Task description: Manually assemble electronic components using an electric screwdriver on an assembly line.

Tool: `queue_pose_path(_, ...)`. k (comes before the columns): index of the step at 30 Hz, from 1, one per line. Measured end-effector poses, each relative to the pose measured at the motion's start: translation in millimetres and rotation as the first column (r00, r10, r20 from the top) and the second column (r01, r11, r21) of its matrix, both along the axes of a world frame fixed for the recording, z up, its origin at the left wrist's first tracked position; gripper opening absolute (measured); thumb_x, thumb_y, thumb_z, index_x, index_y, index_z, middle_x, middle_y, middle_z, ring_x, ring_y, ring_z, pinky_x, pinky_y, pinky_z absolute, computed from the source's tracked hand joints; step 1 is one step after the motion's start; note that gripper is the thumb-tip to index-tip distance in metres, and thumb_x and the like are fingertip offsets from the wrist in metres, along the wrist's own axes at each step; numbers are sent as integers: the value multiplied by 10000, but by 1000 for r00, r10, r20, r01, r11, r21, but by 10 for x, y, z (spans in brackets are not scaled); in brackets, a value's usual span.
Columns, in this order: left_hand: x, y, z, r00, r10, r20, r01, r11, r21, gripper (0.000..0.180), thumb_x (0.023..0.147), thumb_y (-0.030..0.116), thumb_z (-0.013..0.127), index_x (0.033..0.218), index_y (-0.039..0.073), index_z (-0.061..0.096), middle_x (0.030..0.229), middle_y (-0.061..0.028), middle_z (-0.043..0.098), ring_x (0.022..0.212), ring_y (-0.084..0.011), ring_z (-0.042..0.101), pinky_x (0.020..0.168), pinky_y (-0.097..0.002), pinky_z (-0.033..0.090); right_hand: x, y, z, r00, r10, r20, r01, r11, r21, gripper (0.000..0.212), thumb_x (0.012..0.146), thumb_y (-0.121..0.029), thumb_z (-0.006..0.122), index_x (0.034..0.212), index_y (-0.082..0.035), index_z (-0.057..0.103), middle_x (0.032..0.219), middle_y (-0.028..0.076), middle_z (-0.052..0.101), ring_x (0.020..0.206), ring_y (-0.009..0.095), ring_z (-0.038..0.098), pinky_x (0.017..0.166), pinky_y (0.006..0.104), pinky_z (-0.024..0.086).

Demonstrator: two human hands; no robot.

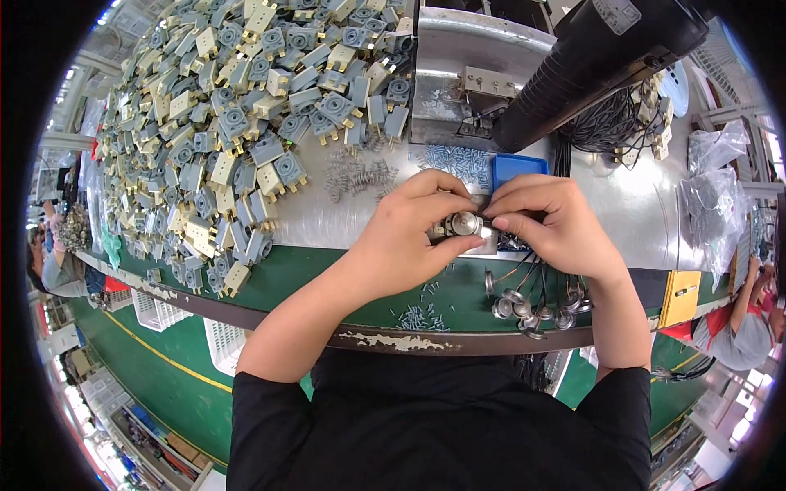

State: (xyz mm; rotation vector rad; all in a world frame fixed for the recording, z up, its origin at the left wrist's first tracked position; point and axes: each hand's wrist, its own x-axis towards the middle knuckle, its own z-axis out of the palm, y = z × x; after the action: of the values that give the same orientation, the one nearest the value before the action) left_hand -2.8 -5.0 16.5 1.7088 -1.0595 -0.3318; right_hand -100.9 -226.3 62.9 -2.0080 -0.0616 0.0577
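A: Where does the person have the small metal part [465, 223]?

B: Between both hands, just above the near edge of the counter [327, 221]. The left hand [409, 233] closes around it from the left, thumb under, fingers curled over the top. The right hand [550, 222] pinches it from the right with narrowed fingertips. Neither hand is wide open.

A: Which hand is nearer to it?

B: Both touch it, but the round shiny face shows closest to the left thumb. The part's long axis seems to run left to right, from 1 hand to the other; how far it reaches under the right fingers cannot be told.

A: What lies about the hands?

B: Behind them a scatter of small screws [458, 160] beside a blue tray [519, 166], and a few springs [354, 178] to the left. Farther left sits a big heap of grey and cream plastic housings [229, 123]. Near the right wrist lie round metal discs on thin wires [524, 304], and more loose screws rest on the green strip.
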Motion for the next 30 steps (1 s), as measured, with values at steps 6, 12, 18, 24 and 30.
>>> queue_pose_path(6,50,-7,-19,982,-1,189,0,1000,6,360,766,141,925,1077,25,786,1189,-113,714,976,-231,714,789,-327,568,-25,8,-49,999,18,40,-14,995,-94,101,866,39,756,965,38,776,961,140,757,876,263,732,777,344,567)
queue_pose_path(12,22,-8,-72,998,-33,-59,35,999,29,357,782,126,914,1096,24,779,1247,-125,725,1009,-260,730,810,-346,573,-60,30,-85,995,-1,96,17,987,-160,126,835,52,758,956,25,783,959,148,751,876,283,741,763,345,581)
queue_pose_path(18,58,-18,-57,998,-49,-48,50,999,13,342,786,104,911,1084,23,764,1212,-135,738,1040,-250,735,795,-325,578,-111,51,-137,986,30,167,17,963,-270,201,819,91,740,999,12,783,1038,148,733,899,298,748,789,360,611)
queue_pose_path(24,102,-15,-125,997,-76,-31,75,997,-36,351,759,103,929,1057,21,763,1195,-134,740,1064,-279,736,836,-352,586,-83,44,-85,984,101,149,-43,936,-348,237,815,112,730,1025,15,778,1058,145,726,904,302,750,772,359,621)
queue_pose_path(30,143,-10,-124,994,-108,-27,107,993,-43,341,750,85,925,1046,17,770,1186,-136,741,1052,-283,736,835,-349,589,-8,-56,-143,980,101,173,-43,949,-313,243,793,112,736,1002,2,790,1033,136,741,867,294,748,755,366,616)
